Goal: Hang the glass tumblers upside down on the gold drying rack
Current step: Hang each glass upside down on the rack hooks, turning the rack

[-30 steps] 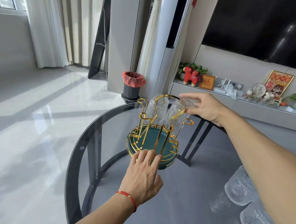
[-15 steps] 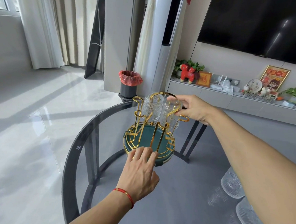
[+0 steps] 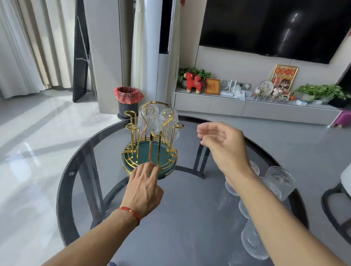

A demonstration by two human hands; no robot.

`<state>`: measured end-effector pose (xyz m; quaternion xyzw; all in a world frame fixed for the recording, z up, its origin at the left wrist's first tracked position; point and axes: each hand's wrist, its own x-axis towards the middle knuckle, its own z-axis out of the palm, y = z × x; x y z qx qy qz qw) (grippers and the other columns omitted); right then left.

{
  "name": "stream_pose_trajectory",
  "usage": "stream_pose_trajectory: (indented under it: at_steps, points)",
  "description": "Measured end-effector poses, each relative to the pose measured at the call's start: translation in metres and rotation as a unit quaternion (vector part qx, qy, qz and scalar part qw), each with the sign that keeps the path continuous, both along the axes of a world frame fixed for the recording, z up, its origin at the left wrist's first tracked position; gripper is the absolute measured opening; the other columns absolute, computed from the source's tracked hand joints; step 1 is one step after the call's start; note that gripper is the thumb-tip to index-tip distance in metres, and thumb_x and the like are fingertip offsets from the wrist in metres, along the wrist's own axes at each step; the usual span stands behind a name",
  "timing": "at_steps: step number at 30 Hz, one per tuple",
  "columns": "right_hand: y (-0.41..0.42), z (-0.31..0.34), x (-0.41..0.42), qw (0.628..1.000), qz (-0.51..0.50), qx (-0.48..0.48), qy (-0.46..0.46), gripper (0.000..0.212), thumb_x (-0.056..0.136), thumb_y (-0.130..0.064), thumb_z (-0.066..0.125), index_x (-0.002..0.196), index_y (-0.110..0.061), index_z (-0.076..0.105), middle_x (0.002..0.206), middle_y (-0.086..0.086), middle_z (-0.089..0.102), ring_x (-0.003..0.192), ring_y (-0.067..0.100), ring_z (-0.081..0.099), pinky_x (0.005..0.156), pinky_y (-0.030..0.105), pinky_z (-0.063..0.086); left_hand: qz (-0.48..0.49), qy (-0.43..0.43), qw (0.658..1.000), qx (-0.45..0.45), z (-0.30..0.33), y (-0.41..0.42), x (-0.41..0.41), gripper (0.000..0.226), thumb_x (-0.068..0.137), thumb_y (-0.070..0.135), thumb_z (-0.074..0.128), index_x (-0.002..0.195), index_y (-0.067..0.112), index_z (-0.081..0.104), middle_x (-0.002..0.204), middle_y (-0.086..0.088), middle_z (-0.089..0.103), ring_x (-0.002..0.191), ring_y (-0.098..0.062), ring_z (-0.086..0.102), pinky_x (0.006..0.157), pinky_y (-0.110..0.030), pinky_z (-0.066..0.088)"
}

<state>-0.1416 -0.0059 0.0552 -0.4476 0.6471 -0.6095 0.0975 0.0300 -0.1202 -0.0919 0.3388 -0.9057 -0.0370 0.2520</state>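
Observation:
The gold drying rack [image 3: 150, 143] with a round teal base stands on the far left part of the round glass table [image 3: 185, 226]. Two ribbed glass tumblers hang upside down on its far pegs, one [image 3: 148, 118] on the left and one [image 3: 169, 122] on the right. My left hand [image 3: 142, 190] rests with its fingertips on the near rim of the base. My right hand [image 3: 225, 146] hovers open and blurred to the right of the rack, holding nothing. Several more tumblers [image 3: 280, 181] stand on the table at the right, partly hidden by my right forearm.
A red-lined waste bin [image 3: 128, 101] stands on the floor behind the table. A low cabinet [image 3: 254, 108] with ornaments and plants runs along the back wall under a television. A chair [image 3: 345, 194] stands at the right edge.
My right hand has let go of the second tumbler, which now hangs on the rack, and has drawn back to the right. My left hand stays on the base.

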Motion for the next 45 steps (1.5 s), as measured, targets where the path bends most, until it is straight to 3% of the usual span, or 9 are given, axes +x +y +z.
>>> stream_pose_trajectory:
  at_steps: [5, 10, 14, 19, 28, 32, 36, 39, 45]
  points:
    - [0.102, -0.041, 0.031, 0.999, -0.009, -0.035, -0.007, 0.034, 0.088, 0.005, 0.056, 0.095, -0.021, 0.078, 0.094, -0.005, 0.080, 0.092, 0.017, 0.076, 0.083, 0.031, 0.062, -0.117, 0.094, 0.984, 0.096, 0.026, 0.074, -0.018, 0.052, 0.079, 0.023, 0.066, 0.128, 0.012, 0.056, 0.125, -0.007, 0.055, 0.114, -0.026, 0.050, 0.098, -0.034, 0.044]
    - [0.157, -0.065, 0.006, 0.989, -0.131, -0.057, -0.024, 0.036, 0.090, 0.002, 0.056, 0.090, -0.028, 0.076, 0.090, -0.008, 0.079, 0.088, 0.015, 0.077, 0.081, 0.035, 0.061, -0.230, 0.121, 0.924, 0.280, 0.029, 0.158, -0.038, 0.064, 0.077, 0.035, 0.064, 0.138, 0.024, 0.048, 0.127, 0.006, 0.052, 0.120, -0.008, 0.049, 0.103, -0.028, 0.044]
    - [0.177, -0.069, -0.018, 0.963, -0.227, -0.094, -0.111, 0.032, 0.085, -0.002, 0.053, 0.085, -0.026, 0.074, 0.082, -0.004, 0.078, 0.079, 0.016, 0.074, 0.075, 0.036, 0.059, -0.252, 0.144, 0.908, 0.302, 0.024, 0.201, -0.071, 0.087, 0.077, 0.038, 0.080, 0.149, 0.024, 0.033, 0.135, 0.006, 0.046, 0.126, -0.005, 0.044, 0.106, -0.017, 0.039]
    - [0.189, -0.073, -0.031, 0.937, -0.250, -0.096, -0.225, 0.031, 0.091, 0.007, 0.052, 0.089, -0.015, 0.073, 0.076, -0.004, 0.074, 0.070, 0.011, 0.068, 0.063, 0.020, 0.056, -0.193, 0.164, 0.930, 0.265, 0.027, 0.222, -0.108, 0.096, 0.076, 0.043, 0.078, 0.154, 0.020, 0.026, 0.137, -0.002, 0.048, 0.129, -0.018, 0.047, 0.106, -0.033, 0.045]
    - [0.189, -0.070, -0.020, 0.968, -0.170, -0.028, -0.184, 0.026, 0.090, 0.004, 0.057, 0.087, -0.014, 0.074, 0.074, -0.006, 0.076, 0.068, 0.007, 0.068, 0.064, 0.020, 0.057, -0.192, 0.191, 0.924, 0.268, 0.061, 0.175, -0.061, 0.085, 0.062, 0.050, 0.081, 0.139, 0.024, 0.053, 0.121, 0.007, 0.068, 0.108, -0.006, 0.065, 0.097, -0.030, 0.052]
    - [0.169, -0.076, 0.001, 0.974, -0.080, 0.106, -0.186, 0.016, 0.095, -0.014, 0.064, 0.097, -0.024, 0.077, 0.098, -0.007, 0.079, 0.091, 0.009, 0.074, 0.080, 0.025, 0.059, -0.207, 0.197, 0.910, 0.300, 0.080, 0.128, -0.030, 0.077, 0.062, 0.049, 0.083, 0.132, 0.027, 0.060, 0.118, 0.008, 0.072, 0.109, -0.007, 0.068, 0.098, -0.036, 0.056]
    - [0.131, -0.080, 0.019, 0.882, 0.068, 0.175, -0.432, 0.039, 0.103, -0.041, 0.053, 0.128, -0.014, 0.067, 0.129, 0.030, 0.069, 0.115, 0.045, 0.070, 0.101, 0.053, 0.057, -0.190, 0.279, 0.866, 0.368, 0.078, 0.095, -0.021, 0.068, 0.061, 0.045, 0.087, 0.121, 0.023, 0.063, 0.116, 0.006, 0.072, 0.110, -0.008, 0.068, 0.097, -0.023, 0.053]
    - [0.106, -0.082, 0.023, 0.814, 0.154, 0.136, -0.544, 0.052, 0.105, -0.046, 0.047, 0.135, -0.006, 0.063, 0.128, 0.042, 0.064, 0.108, 0.051, 0.069, 0.092, 0.053, 0.061, -0.171, 0.306, 0.844, 0.405, 0.070, 0.078, -0.016, 0.069, 0.060, 0.043, 0.088, 0.121, 0.026, 0.062, 0.119, 0.008, 0.070, 0.112, -0.002, 0.065, 0.092, -0.018, 0.050]
    - [0.065, -0.088, 0.022, 0.823, 0.114, 0.091, -0.549, 0.046, 0.104, -0.037, 0.056, 0.136, -0.005, 0.065, 0.134, 0.023, 0.070, 0.119, 0.038, 0.069, 0.092, 0.044, 0.060, -0.195, 0.268, 0.836, 0.437, 0.062, 0.049, -0.002, 0.067, 0.067, 0.032, 0.090, 0.125, 0.032, 0.056, 0.127, 0.006, 0.065, 0.118, -0.003, 0.061, 0.097, -0.024, 0.052]
